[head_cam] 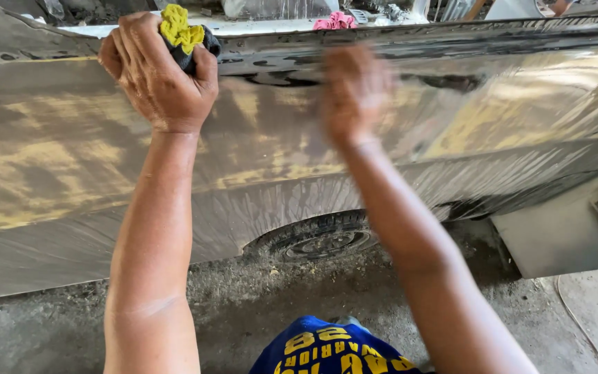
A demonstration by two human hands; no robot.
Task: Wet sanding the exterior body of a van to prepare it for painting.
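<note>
A dark car body panel (pixel 70 159), sanded in patches with yellowish filler showing, fills the view in front of me. My left hand (pixel 157 76) rests against its upper edge, gripping a yellow and dark sponge (pixel 185 34) bunched in the fingers. My right hand (pixel 354 90) is blurred with motion and lies against the panel just below the window line; whether it holds anything I cannot tell. Both arms reach up from below.
A tyre (pixel 323 239) sits in the wheel arch below the panel. The ground (pixel 243 298) is dusty concrete. A pink cloth (pixel 335 21) lies on top of the car. A cable (pixel 579 322) runs along the floor at right.
</note>
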